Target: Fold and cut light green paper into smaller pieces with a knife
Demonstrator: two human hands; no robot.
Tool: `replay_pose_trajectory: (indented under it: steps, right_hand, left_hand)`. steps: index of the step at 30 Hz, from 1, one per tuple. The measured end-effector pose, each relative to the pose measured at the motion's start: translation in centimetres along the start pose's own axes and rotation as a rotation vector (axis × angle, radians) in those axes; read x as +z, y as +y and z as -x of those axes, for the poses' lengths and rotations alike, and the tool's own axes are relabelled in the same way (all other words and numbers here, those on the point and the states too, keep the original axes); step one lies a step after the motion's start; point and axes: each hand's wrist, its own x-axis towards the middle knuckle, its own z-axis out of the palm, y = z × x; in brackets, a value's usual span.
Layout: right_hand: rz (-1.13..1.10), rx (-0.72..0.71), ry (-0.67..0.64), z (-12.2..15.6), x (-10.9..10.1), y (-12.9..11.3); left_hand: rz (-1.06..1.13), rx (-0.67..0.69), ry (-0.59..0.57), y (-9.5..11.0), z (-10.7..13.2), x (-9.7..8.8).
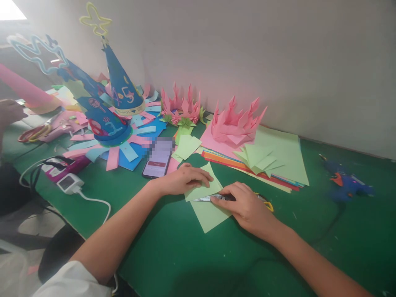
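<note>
A light green square of paper (208, 220) lies on the table in front of me, a corner pointing towards me. My left hand (189, 180) rests flat on its upper half, fingers stretched out and pressing it down. Across the middle of the sheet lie the silvery blades of a pair of scissors (202, 199), tips pointing left. My right hand (244, 205) is closed over the scissors, and a yellow-and-black handle shows beyond its knuckles. The right fingers hide the scissors' pivot. Whether the paper is cut or only creased along the blades, I cannot tell.
Stacked coloured paper (278, 181) and a pink folded-paper crown (236, 123) stand behind. A phone (159, 159), blue cone hats (122, 82) and a power strip (62, 169) are leftward. A blue glue gun (349, 181) lies right. Another person's hand (10, 111) is far left.
</note>
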Motion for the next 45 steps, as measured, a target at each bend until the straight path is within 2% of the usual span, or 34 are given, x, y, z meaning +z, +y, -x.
replay_pose_trajectory:
  steps: [10,23,25,27,30,32,35,39,42,45]
  right_hand:
    - [0.030,-0.015,-0.017,-0.1,0.3,-0.2]
    - [-0.024,-0.081,-0.045,0.4,-0.6,0.1]
    - [-0.049,-0.106,-0.004,0.7,-1.0,0.7]
    - [-0.061,-0.104,0.111,1.0,-1.3,1.5]
    - [-0.020,0.029,0.320,1.4,-1.4,2.8]
    - [0.048,0.150,0.399,1.5,-1.0,3.4]
    - [0.157,0.254,0.347,1.4,-0.1,4.0]
    - [0.256,0.279,0.258,1.0,0.3,3.8]
    - [0.232,0.173,0.251,0.7,0.0,3.0]
    - [0.101,0.010,0.149,0.2,-0.1,1.9]
  left_hand:
    - [0.003,0.004,-0.001,0.0,0.0,0.0]
    - [0.028,0.009,-0.007,-0.1,0.0,0.1]
    - [0.036,0.005,-0.011,-0.1,0.0,0.0]
    - [0.038,0.005,-0.022,0.0,0.1,-0.1]
    - [0.021,0.017,-0.035,0.2,0.2,-0.1]
    - [0.001,0.033,-0.033,0.4,0.3,0.0]
    - [-0.046,0.043,-0.018,0.7,0.3,0.4]
    - [-0.064,0.025,-0.006,1.2,0.4,0.8]
    - [-0.010,0.031,-0.019,1.6,0.5,0.9]
    - [0.045,0.025,-0.039,2.0,0.6,0.8]
